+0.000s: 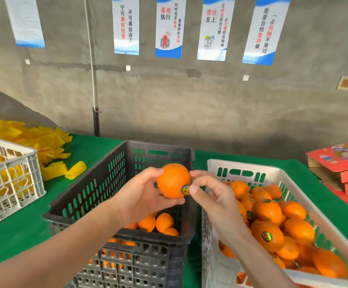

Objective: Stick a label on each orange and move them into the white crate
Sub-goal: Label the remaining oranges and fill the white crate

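My left hand (142, 196) grips an orange (172, 179) above the black crate (86, 196). A round label (186, 190) sits on the orange's lower right side. My right hand (212, 194) is beside it, with the thumb tip touching the label's edge and the fingers curled. The black crate holds a few unlabelled oranges (160, 223) at its bottom. The white crate (250, 170) to the right is filled with several oranges (270, 231), some showing labels.
A green cloth (23, 221) covers the table. A second white crate (13, 175) stands at the left with yellow foam nets (50, 146) in and behind it. Red cartons (339, 163) lie at the far right. A grey wall with posters rises behind.
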A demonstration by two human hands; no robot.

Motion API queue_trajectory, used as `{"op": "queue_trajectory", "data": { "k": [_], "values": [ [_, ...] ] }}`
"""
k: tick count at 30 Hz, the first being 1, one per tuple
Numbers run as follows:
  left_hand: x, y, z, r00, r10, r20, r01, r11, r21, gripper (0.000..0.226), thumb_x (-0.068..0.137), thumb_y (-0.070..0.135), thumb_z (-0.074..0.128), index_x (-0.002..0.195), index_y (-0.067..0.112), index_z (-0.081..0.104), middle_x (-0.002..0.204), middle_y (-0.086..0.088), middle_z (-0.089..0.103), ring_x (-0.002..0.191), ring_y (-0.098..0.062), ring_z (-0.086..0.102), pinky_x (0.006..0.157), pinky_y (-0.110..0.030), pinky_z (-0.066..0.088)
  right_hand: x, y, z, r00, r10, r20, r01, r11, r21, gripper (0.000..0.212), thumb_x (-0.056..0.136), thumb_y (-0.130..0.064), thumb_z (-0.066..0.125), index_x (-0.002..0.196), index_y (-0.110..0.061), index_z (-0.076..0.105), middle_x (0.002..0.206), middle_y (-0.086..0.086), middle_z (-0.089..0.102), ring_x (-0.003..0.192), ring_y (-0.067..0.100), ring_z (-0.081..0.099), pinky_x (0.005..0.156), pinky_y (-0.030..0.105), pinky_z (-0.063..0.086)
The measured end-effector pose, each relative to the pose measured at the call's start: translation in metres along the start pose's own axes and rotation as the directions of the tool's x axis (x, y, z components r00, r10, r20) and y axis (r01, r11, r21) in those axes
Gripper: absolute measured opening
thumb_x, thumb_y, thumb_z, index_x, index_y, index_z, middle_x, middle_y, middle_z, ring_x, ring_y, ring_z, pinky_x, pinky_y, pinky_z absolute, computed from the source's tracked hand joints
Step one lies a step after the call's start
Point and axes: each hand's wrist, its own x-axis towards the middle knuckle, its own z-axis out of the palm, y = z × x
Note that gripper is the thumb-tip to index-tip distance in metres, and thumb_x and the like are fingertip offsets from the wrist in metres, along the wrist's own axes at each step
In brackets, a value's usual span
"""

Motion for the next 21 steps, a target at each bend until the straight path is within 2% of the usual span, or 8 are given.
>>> {"op": "queue_trajectory", "data": {
  "k": [3, 7, 10, 14, 16, 19, 21],
  "values": [
    [0.0, -0.011, 0.02, 0.999, -0.006, -0.042, 0.006, 1.0, 0.019, 0.063, 0.078, 0.042, 0.062, 0.134, 0.014, 0.049, 0.116, -0.021, 0.066, 0.091, -0.033, 0.07, 0.068, -0.031, 0.058, -0.01, -0.007, -0.012, 1.0, -0.017, 0.003, 0.017, 0.997, -0.074, 0.019, 0.087, -0.002, 0.061, 0.074, -0.015, 0.062, 0.111, 0.006, 0.059, 0.107, 0.008, 0.056, 0.082, 0.015, 0.046],
    [0.001, -0.024, 0.041, 0.996, -0.04, -0.08, 0.042, 0.999, 0.022, 0.072, 0.07, 0.043, 0.067, 0.133, 0.013, 0.048, 0.114, -0.024, 0.066, 0.097, -0.036, 0.069, 0.071, -0.034, 0.059, -0.019, -0.011, -0.027, 0.999, -0.022, -0.035, 0.017, 0.989, -0.146, 0.015, 0.088, -0.006, 0.062, 0.077, -0.017, 0.063, 0.111, 0.002, 0.058, 0.105, 0.002, 0.053, 0.08, 0.009, 0.044],
    [0.001, -0.031, 0.054, 0.991, -0.078, -0.108, 0.082, 0.996, 0.034, 0.072, 0.07, 0.046, 0.066, 0.132, 0.013, 0.048, 0.108, -0.026, 0.068, 0.093, -0.038, 0.069, 0.069, -0.035, 0.059, -0.025, -0.014, -0.038, 0.997, -0.04, -0.059, 0.028, 0.979, -0.2, 0.015, 0.088, -0.007, 0.062, 0.077, -0.018, 0.062, 0.109, 0.0, 0.057, 0.102, -0.003, 0.052, 0.076, 0.006, 0.043],
    [0.001, -0.038, 0.069, 0.991, -0.073, -0.115, 0.086, 0.989, 0.12, 0.073, 0.071, 0.049, 0.06, 0.134, 0.015, 0.046, 0.106, -0.026, 0.068, 0.09, -0.035, 0.07, 0.067, -0.033, 0.059, -0.033, -0.014, -0.049, 0.989, -0.123, -0.081, 0.086, 0.928, -0.362, 0.008, 0.085, -0.009, 0.066, 0.08, -0.013, 0.062, 0.1, -0.007, 0.058, 0.099, -0.002, 0.052, 0.075, 0.012, 0.047],
    [0.0, -0.043, 0.075, 0.988, -0.055, -0.144, 0.078, 0.984, 0.162, 0.068, 0.074, 0.049, 0.057, 0.132, 0.014, 0.046, 0.1, -0.025, 0.07, 0.083, -0.033, 0.072, 0.06, -0.031, 0.058, -0.039, -0.013, -0.052, 0.98, -0.166, -0.106, 0.11, 0.907, -0.407, 0.008, 0.084, -0.011, 0.068, 0.081, -0.014, 0.061, 0.097, -0.011, 0.057, 0.097, -0.001, 0.053, 0.074, 0.012, 0.047],
    [0.0, -0.049, 0.081, 0.981, -0.061, -0.184, 0.1, 0.972, 0.21, 0.052, 0.089, 0.047, 0.049, 0.13, 0.015, 0.045, 0.098, -0.024, 0.071, 0.078, -0.032, 0.072, 0.056, -0.03, 0.057, -0.051, -0.008, -0.054, 0.968, -0.196, -0.156, 0.116, 0.902, -0.416, 0.011, 0.082, -0.013, 0.07, 0.084, -0.019, 0.06, 0.096, -0.012, 0.058, 0.096, 0.0, 0.054, 0.07, 0.01, 0.047],
    [0.002, -0.057, 0.083, 0.972, -0.081, -0.222, 0.14, 0.955, 0.261, 0.046, 0.094, 0.048, 0.044, 0.125, 0.014, 0.048, 0.094, -0.023, 0.072, 0.074, -0.033, 0.072, 0.053, -0.029, 0.056, -0.061, -0.002, -0.055, 0.973, -0.127, -0.191, 0.05, 0.931, -0.363, 0.028, 0.08, -0.02, 0.071, 0.098, -0.033, 0.054, 0.101, -0.016, 0.056, 0.096, 0.0, 0.055, 0.069, 0.013, 0.049]
  ]
}}
